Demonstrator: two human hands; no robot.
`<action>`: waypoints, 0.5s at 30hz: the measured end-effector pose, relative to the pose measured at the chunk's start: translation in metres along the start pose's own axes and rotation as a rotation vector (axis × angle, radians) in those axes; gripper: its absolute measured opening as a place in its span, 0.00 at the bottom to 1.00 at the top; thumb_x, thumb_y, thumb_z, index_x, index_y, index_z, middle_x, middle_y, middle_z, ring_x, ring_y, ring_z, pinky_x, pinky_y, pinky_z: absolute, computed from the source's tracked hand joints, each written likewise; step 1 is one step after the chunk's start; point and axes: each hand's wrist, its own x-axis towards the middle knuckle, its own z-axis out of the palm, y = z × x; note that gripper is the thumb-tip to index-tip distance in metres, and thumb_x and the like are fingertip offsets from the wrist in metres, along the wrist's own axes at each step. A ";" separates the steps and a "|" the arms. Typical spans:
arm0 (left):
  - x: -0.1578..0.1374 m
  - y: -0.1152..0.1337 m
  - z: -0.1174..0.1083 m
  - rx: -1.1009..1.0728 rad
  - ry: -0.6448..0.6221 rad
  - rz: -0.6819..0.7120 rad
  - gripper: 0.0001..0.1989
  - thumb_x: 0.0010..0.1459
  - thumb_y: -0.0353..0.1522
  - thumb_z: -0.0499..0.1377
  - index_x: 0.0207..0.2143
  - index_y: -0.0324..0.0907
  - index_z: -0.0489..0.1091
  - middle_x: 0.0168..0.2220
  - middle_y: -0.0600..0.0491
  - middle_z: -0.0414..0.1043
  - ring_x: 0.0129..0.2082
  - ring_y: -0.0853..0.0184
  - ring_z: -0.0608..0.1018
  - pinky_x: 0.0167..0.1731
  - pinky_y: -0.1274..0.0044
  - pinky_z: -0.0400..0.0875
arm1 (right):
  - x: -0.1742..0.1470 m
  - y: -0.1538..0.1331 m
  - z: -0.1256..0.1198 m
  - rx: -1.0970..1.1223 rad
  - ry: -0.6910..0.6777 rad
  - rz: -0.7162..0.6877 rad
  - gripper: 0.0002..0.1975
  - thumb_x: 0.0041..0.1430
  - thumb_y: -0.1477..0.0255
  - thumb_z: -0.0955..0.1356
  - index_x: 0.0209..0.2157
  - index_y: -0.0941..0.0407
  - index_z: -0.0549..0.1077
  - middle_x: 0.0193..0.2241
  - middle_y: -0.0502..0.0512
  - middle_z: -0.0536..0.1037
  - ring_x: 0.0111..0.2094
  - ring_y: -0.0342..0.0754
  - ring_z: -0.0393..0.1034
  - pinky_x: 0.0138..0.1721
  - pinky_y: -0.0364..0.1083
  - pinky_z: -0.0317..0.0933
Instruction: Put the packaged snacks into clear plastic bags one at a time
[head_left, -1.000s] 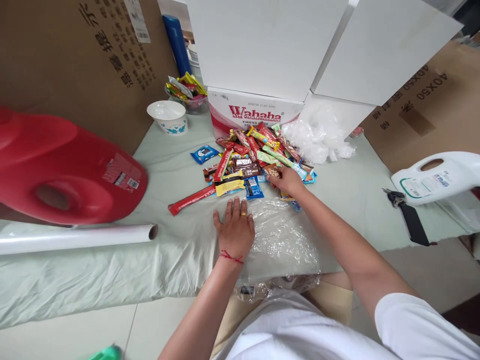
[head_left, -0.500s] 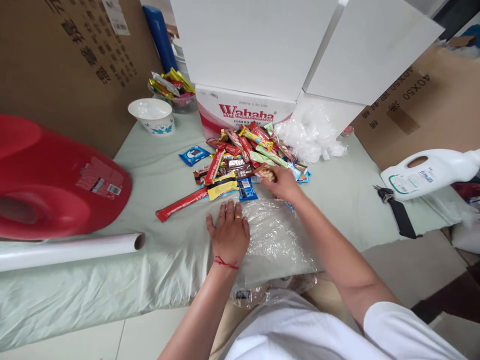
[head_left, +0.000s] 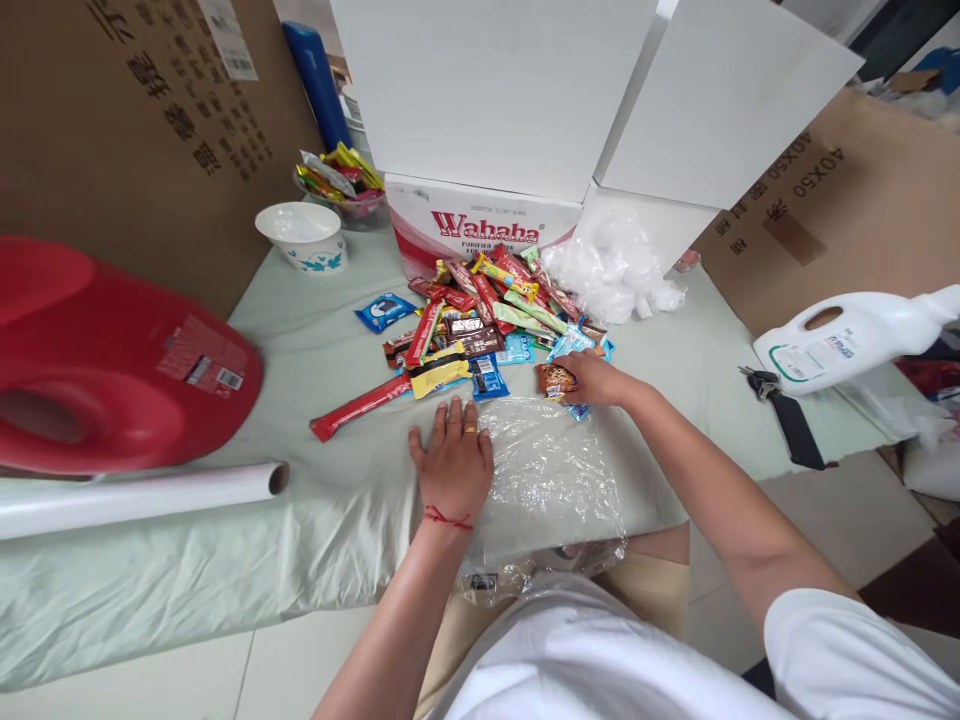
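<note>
My left hand lies flat on the cloth-covered table, fingers spread, at the left edge of a clear plastic bag. The bag is spread out and hangs over the table's front edge. My right hand is closed on a brown snack packet, just beyond the bag's far end. A small blue packet lies under that hand. Beyond both hands is a heap of wrapped snacks. Its near side has a yellow packet, a dark blue packet and a long red stick packet.
A white Wahaha box stands behind the heap, with crumpled clear plastic beside it. On the left are a red jug, a white roll and a paper bowl. A white bottle and keys lie right.
My right hand has moved right and slightly toward me, with the brown snack packet in it, away from the heap. A light blue packet now shows there. My left hand stays flat.
</note>
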 end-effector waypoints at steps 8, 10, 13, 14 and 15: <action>0.001 0.001 0.000 0.008 -0.007 -0.006 0.27 0.71 0.36 0.45 0.69 0.41 0.64 0.73 0.44 0.58 0.73 0.52 0.60 0.71 0.46 0.45 | -0.014 0.022 0.003 0.243 0.033 -0.010 0.35 0.55 0.59 0.77 0.61 0.57 0.72 0.52 0.62 0.80 0.51 0.61 0.73 0.56 0.53 0.61; 0.001 0.001 -0.001 0.014 -0.007 -0.008 0.27 0.72 0.36 0.44 0.68 0.41 0.65 0.73 0.45 0.58 0.73 0.53 0.60 0.71 0.46 0.44 | -0.019 0.027 0.005 0.367 0.045 0.013 0.27 0.64 0.58 0.72 0.59 0.57 0.72 0.50 0.61 0.81 0.49 0.57 0.74 0.52 0.50 0.64; 0.001 0.001 -0.001 0.020 -0.013 -0.012 0.27 0.72 0.36 0.44 0.68 0.41 0.64 0.73 0.45 0.57 0.73 0.54 0.60 0.71 0.47 0.44 | -0.025 0.027 0.009 0.480 0.081 0.142 0.24 0.67 0.59 0.69 0.57 0.58 0.73 0.49 0.62 0.81 0.46 0.55 0.76 0.45 0.47 0.67; 0.001 0.002 -0.002 0.021 -0.016 -0.012 0.27 0.72 0.36 0.44 0.68 0.40 0.64 0.73 0.45 0.57 0.73 0.54 0.60 0.71 0.47 0.44 | -0.026 0.026 0.010 0.486 0.107 0.179 0.24 0.66 0.59 0.71 0.57 0.59 0.73 0.49 0.62 0.81 0.45 0.54 0.77 0.44 0.47 0.67; 0.001 0.002 -0.002 0.022 -0.019 -0.013 0.27 0.71 0.36 0.44 0.68 0.40 0.64 0.73 0.45 0.57 0.73 0.54 0.60 0.71 0.47 0.44 | -0.027 0.025 0.012 0.479 0.133 0.195 0.24 0.64 0.60 0.72 0.56 0.59 0.73 0.49 0.62 0.81 0.45 0.54 0.77 0.44 0.47 0.67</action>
